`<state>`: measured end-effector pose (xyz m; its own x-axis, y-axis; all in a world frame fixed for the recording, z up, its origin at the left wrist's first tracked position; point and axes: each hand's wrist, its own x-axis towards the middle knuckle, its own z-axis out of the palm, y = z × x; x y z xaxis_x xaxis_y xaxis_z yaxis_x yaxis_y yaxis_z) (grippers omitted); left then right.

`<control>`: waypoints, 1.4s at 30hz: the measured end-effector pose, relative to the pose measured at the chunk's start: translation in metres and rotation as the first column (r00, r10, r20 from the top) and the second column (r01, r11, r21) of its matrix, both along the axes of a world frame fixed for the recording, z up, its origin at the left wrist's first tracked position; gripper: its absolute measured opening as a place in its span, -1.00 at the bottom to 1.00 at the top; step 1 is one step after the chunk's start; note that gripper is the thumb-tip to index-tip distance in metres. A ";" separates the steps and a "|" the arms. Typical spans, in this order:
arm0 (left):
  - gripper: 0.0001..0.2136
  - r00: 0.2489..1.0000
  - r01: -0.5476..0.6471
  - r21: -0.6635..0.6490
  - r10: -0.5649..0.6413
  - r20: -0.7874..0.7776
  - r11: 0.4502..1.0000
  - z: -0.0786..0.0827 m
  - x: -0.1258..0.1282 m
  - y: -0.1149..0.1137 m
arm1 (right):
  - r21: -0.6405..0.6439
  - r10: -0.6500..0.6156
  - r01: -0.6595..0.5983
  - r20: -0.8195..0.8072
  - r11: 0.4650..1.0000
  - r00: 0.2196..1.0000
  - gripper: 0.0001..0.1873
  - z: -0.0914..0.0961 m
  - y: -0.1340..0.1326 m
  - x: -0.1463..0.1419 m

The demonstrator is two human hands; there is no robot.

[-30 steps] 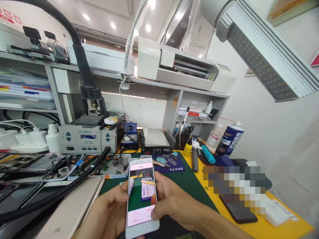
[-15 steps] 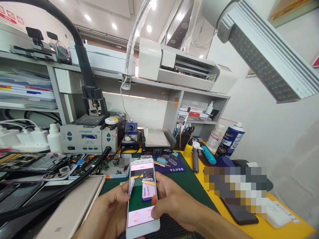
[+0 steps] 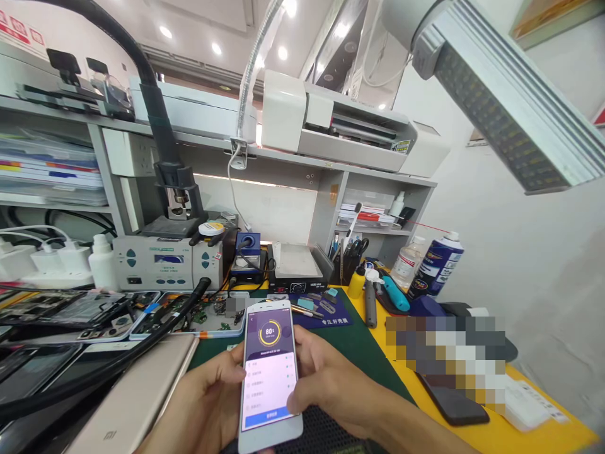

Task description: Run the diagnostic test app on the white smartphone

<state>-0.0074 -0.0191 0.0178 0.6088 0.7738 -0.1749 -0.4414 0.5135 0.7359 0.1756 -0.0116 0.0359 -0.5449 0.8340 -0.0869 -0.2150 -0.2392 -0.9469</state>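
A white smartphone [image 3: 268, 378] is held upright and tilted back between both hands over the green mat [image 3: 352, 343]. Its lit screen shows a yellow ring with "80%", a list of lines with small green marks, and a blue button. My left hand [image 3: 215, 394] grips the phone's left edge, its thumb resting on the side. My right hand [image 3: 326, 381] wraps the right edge, and its thumb lies over the lower right of the screen. The fingers behind the phone are mostly hidden. A gold tablet-like device [image 3: 132, 391] lies beside my left forearm.
A grey soldering station [image 3: 167, 265] stands back left, behind trays of phone parts [image 3: 189, 315]. Ahead are a heating plate [image 3: 297, 265] and a blue pad [image 3: 338, 315] with blades. A spray can [image 3: 437, 265] and a dark phone [image 3: 454, 397] sit right. A lamp [image 3: 501, 101] hangs overhead.
The phone's screen has switched from a camera-like picture of the bench to the page with the ring and list. Both hands and the phone stay almost where they were.
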 end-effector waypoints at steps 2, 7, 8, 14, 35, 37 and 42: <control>-0.62 1.000 -0.010 -0.004 0.010 -0.002 1.000 0.001 0.001 0.000 | 0.016 0.004 -0.004 -0.007 1.000 1.000 -0.29 0.000 0.000 0.000; -0.62 1.000 -0.019 -0.015 0.019 -0.010 1.000 0.003 0.002 -0.001 | 0.018 0.008 -0.008 0.000 1.000 1.000 -0.32 -0.002 0.000 0.001; -0.62 1.000 -0.018 -0.015 0.018 -0.011 1.000 0.003 0.002 -0.001 | 0.016 0.005 -0.006 0.005 1.000 1.000 -0.32 -0.002 0.000 0.001; -0.68 1.000 -0.027 0.001 0.027 0.004 1.000 -0.004 0.001 0.002 | -0.026 -0.062 0.065 0.119 0.998 0.991 -0.38 -0.003 0.000 0.000; -0.73 1.000 -0.027 -0.027 0.027 0.001 0.999 -0.002 0.005 0.001 | -0.091 -0.068 0.072 0.041 0.993 0.997 -0.39 -0.005 0.001 0.001; -0.69 1.000 -0.031 -0.019 0.031 0.003 0.999 -0.002 0.005 0.000 | -0.108 -0.078 0.082 0.040 0.991 0.996 -0.39 -0.005 0.002 0.001; -0.69 0.999 -0.031 -0.021 0.032 0.023 0.999 -0.005 0.003 -0.001 | -0.150 -0.129 0.132 0.029 0.980 0.991 -0.50 -0.006 0.001 -0.002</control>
